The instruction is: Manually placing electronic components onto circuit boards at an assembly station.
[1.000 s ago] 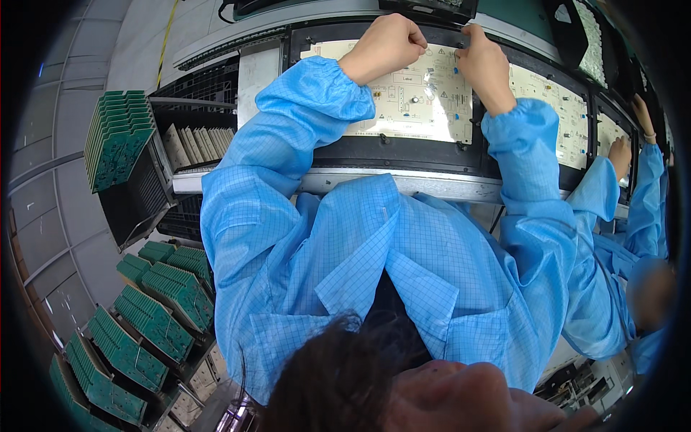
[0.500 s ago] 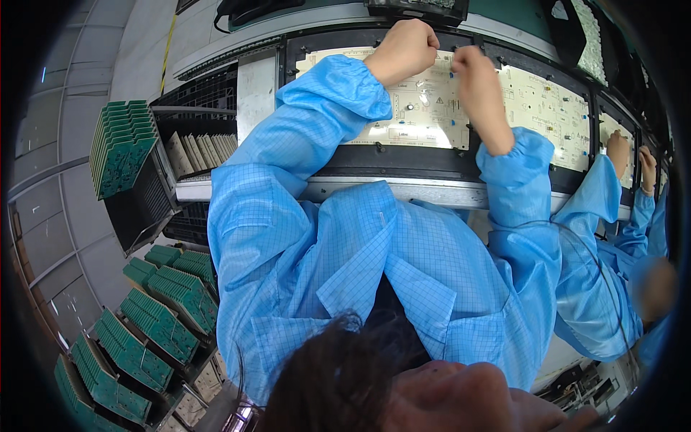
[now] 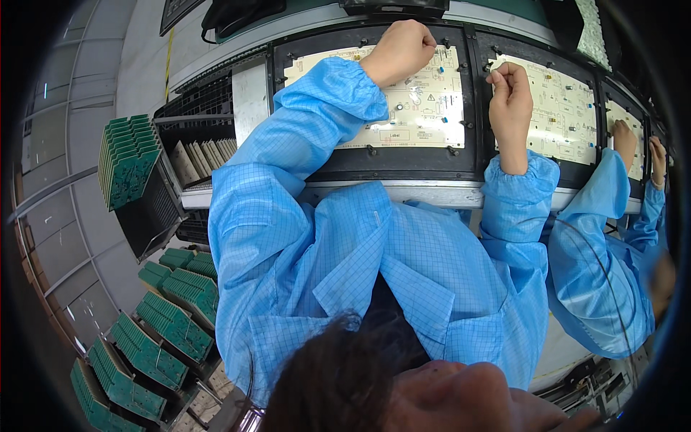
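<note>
My left hand point(image 3: 403, 52) is over the upper part of a cream circuit board point(image 3: 425, 132) that lies in a black frame point(image 3: 324, 164). Its fingers curl inward, and whatever they may hold is hidden. My right hand point(image 3: 512, 102) hovers at the left edge of a second cream circuit board point(image 3: 558, 111), in the neighbouring frame. Thumb and fingers are pinched together there; anything between them is too small to make out. Small blue, yellow and dark components dot both boards.
A rack of upright boards point(image 3: 204, 157) stands at the left end of the line, beside stacked green circuit boards point(image 3: 129, 169). More green boards point(image 3: 173, 327) fill a cart at lower left. A co-worker's hand point(image 3: 623, 140) works over another board to the right.
My right hand has moved right, from the first board's right edge to the second board's left edge. My left hand stays nearly in place. The whole view has shifted slightly.
</note>
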A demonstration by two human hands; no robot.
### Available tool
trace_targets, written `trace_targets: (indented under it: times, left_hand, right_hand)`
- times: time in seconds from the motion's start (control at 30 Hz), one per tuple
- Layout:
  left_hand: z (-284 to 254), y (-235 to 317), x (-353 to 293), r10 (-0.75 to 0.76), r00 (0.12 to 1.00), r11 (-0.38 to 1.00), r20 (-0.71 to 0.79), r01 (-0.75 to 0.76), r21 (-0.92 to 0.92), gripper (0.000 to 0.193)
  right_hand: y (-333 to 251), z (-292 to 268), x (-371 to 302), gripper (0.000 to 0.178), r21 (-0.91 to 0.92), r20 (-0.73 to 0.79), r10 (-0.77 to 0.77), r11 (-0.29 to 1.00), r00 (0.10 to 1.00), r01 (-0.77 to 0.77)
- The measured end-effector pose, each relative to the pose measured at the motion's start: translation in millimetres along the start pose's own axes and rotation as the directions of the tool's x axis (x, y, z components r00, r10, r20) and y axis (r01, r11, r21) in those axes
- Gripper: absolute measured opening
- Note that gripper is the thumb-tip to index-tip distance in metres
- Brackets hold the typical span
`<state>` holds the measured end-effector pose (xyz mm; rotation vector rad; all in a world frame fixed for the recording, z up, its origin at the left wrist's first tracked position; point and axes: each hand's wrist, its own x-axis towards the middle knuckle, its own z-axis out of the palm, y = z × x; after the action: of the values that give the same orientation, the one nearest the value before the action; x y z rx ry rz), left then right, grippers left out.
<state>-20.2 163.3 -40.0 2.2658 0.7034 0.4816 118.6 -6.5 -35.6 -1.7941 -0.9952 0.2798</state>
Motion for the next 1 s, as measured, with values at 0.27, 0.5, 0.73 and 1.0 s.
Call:
trace_targets:
  times: [0.27,0.5,0.73,1.0]
  left_hand:
    - [7,4,7,0.017,0.998,0.989,0.058,-0.025,0.144,0.013]
    - [3,10,2,0.113,0.994,0.957,0.015,-0.113,0.266,0.015]
    - [-18,16,-47,-0.063,0.974,0.916,0.217,-0.029,0.399,0.014]
    - [-14,8,-52,0.004,0.994,0.977,0.107,-0.026,0.213,0.013]
  right_hand:
    - [8,0,2,0.009,0.085,0.012,0.023,0.996,1.000,-0.024]
    - [11,2,9,0.015,0.147,0.088,0.081,0.985,0.993,-0.093]
    - [-1,18,45,0.016,-0.217,0.328,0.033,0.975,0.944,0.041]
    - [12,43,72,0.029,-0.374,0.288,0.007,0.921,0.958,0.106]
